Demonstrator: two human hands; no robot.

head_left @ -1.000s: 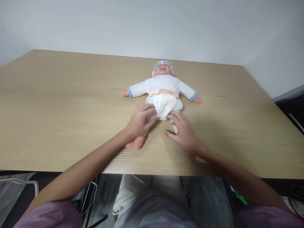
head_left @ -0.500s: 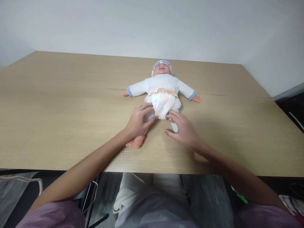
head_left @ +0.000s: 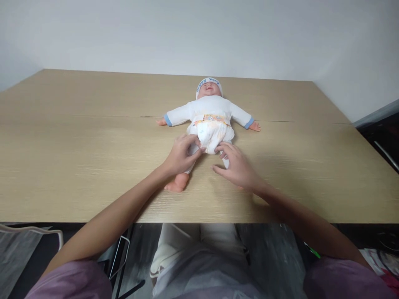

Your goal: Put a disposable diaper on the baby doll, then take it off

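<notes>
A baby doll [head_left: 213, 103] lies on its back on the table, arms spread, in a white top with blue cuffs and a white cap with blue lettering. Around its hips sits a white diaper [head_left: 210, 135] with an orange patterned waistband. At the diaper's leg edge on the left, my left hand [head_left: 182, 155] has thumb and fingers closed on the material. My right hand [head_left: 238, 166] touches the other leg edge with its fingertips, the thumb held apart. One bare doll foot [head_left: 178, 182] shows below my left wrist; the other is mostly hidden behind my right hand.
The wooden table [head_left: 93, 166] has a thin seam across it and its front edge close to my lap. A pale wall [head_left: 174, 37] stands behind. Dark furniture [head_left: 380, 137] is at the right, and a white cable [head_left: 34, 228] hangs at the lower left.
The view has shifted slightly. Both hands stay at the diaper's leg edges with only small finger movements; the doll keeps its pose.
</notes>
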